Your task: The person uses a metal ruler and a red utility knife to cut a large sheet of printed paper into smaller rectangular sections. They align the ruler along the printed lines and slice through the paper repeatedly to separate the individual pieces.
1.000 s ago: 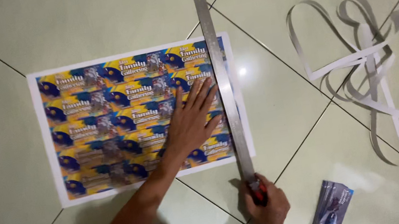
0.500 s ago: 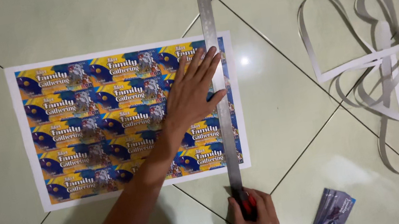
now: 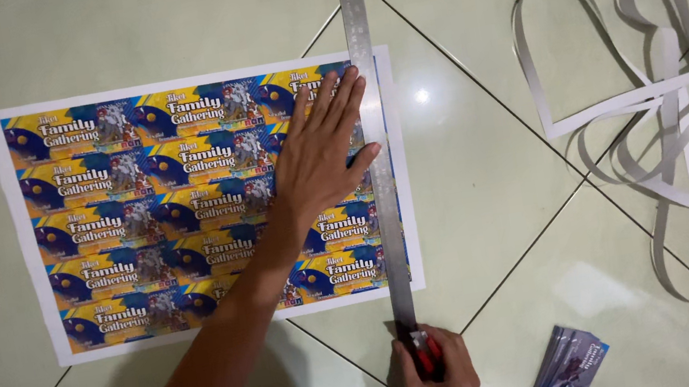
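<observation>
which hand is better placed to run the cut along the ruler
Right, likely. The right hand already grips the red cutter at the near end of the steel ruler, while the left hand lies flat on the printed sheet, pinning the ruler.

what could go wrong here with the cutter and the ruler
The left hand pins the metal ruler with fingertips close to its edge, so the red cutter in the right hand could nick them. If the ruler slides on the printed sheet, the cut may wander.

On your right, loose white paper strips (image 3: 656,126) curl across the tiled floor (image 3: 493,198); a small printed stack (image 3: 570,368) lies nearer you.
</observation>
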